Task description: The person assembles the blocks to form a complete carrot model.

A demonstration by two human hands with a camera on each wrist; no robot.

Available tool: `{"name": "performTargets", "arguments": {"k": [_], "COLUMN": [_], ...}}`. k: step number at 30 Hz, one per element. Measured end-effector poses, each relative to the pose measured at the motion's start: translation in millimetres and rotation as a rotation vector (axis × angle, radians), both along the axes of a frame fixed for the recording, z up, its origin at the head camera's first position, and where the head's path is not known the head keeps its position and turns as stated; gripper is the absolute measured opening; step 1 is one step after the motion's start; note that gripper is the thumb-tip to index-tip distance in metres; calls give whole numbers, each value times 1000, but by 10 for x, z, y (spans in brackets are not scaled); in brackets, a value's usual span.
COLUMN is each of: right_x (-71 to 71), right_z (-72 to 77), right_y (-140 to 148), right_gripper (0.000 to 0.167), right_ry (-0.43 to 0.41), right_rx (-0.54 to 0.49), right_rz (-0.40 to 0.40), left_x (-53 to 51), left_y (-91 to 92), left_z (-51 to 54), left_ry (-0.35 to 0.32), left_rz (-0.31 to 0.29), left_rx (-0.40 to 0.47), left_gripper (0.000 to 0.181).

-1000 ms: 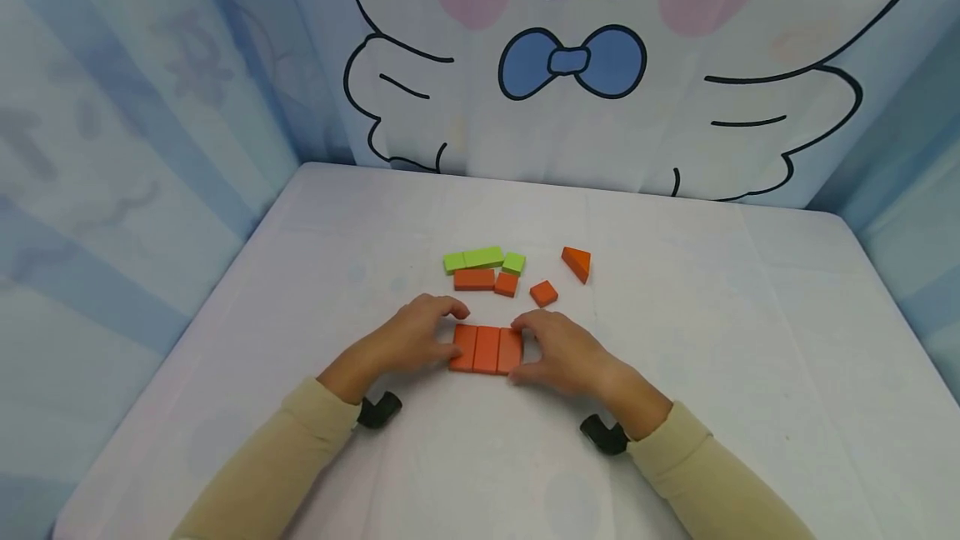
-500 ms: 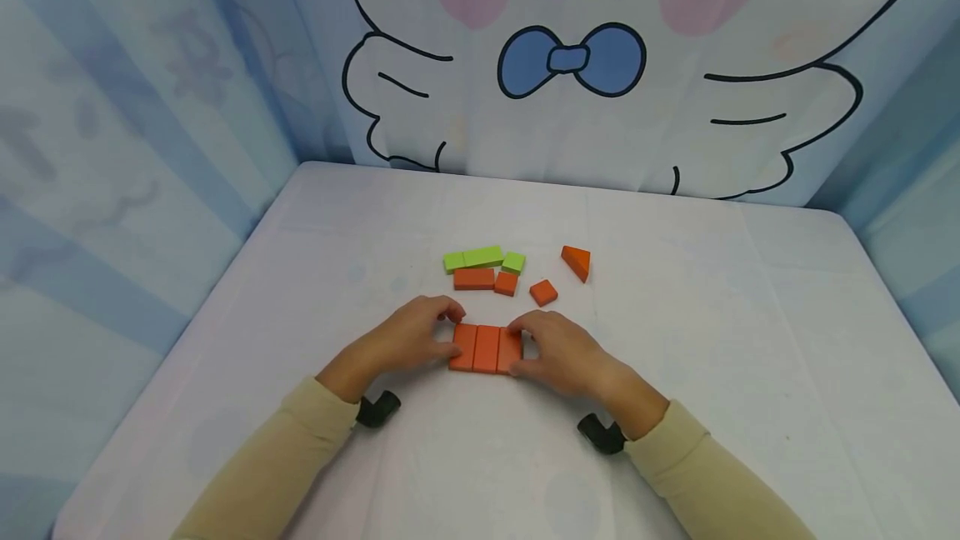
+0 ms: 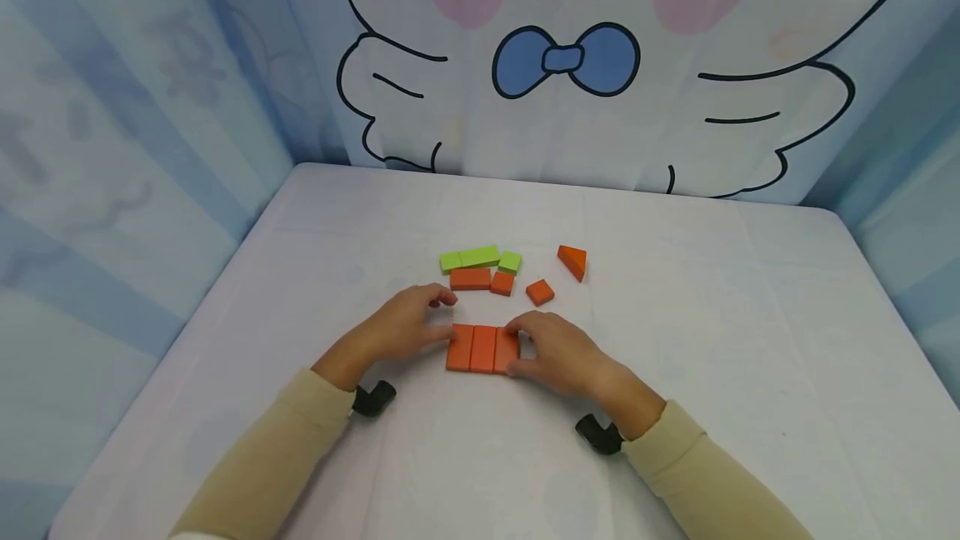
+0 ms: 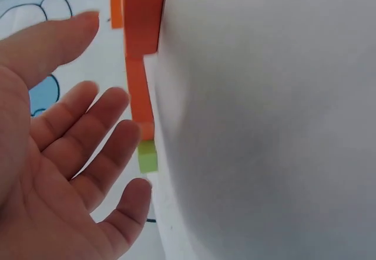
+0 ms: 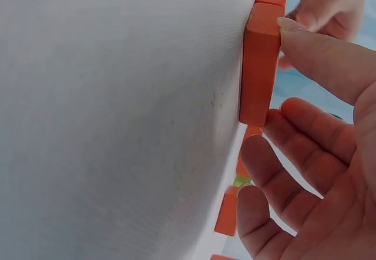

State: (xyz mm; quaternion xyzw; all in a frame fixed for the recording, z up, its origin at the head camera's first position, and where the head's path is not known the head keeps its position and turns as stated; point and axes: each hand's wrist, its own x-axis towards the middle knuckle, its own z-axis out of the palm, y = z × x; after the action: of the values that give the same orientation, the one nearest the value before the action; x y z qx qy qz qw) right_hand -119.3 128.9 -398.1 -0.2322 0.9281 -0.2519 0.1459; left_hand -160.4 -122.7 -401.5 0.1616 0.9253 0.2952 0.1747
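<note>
"Where do we find the row of three orange blocks [image 3: 483, 349]?"

"We see it on the white table [image 3: 480, 473], the blocks lying flat, side by side and touching."

"And the left hand [image 3: 405, 322]?"

"We see it holding nothing: its fingers are loose and apart, the thumb just beside the row's left end, and the left wrist view shows us a gap."

"What do we make of the right hand [image 3: 562, 352]?"

"We see it pinching the right-end block [image 3: 507, 350], thumb at the near end, fingers at the far end."

"Beyond the row?"

"We spot an orange bar [image 3: 470, 279] next to a small orange block [image 3: 502, 283], green blocks [image 3: 478, 257] just behind them, and, to the right, a skewed orange block [image 3: 540, 292] and an orange triangular block [image 3: 573, 262]."
</note>
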Motion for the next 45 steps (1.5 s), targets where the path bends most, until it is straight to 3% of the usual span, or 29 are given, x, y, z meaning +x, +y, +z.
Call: {"name": "performTargets", "arguments": {"k": [5,10,15,19,25,33,40,45], "right_x": [-6,-12,-6,-4,1,-2,2,0], "right_z": [4,-5,-13,-15,-3,1,1,-1], "right_y": [-5,-3,-14,-18,-20,-24,-26,-20], "right_gripper": [49,49,50,51,51,51,51,51], "right_ry": [1,-3,-22,-33,-42,-45,-43,-43], "right_rx": [5,3,5,7,5,9,10,9], "right_rz": [-5,-12,-23,-30,-33,-40,-37,-38], "left_x": [-280,-599,-832,-948,-1047,-1064,-1074,-1056], "left_y": [-11,46,129,200,267,305,335,364], "left_z": [53,76,58,18,-33,-2,-9,85], "left_ry": [77,133,114,84,25,-13,40,119], "left_rz": [83,109,97,75,68,82,79,63], "left_rx": [3,1,-9,-37,-45,-38,-98,-101], "left_gripper": [46,46,44,41,37,36,36,36]}}
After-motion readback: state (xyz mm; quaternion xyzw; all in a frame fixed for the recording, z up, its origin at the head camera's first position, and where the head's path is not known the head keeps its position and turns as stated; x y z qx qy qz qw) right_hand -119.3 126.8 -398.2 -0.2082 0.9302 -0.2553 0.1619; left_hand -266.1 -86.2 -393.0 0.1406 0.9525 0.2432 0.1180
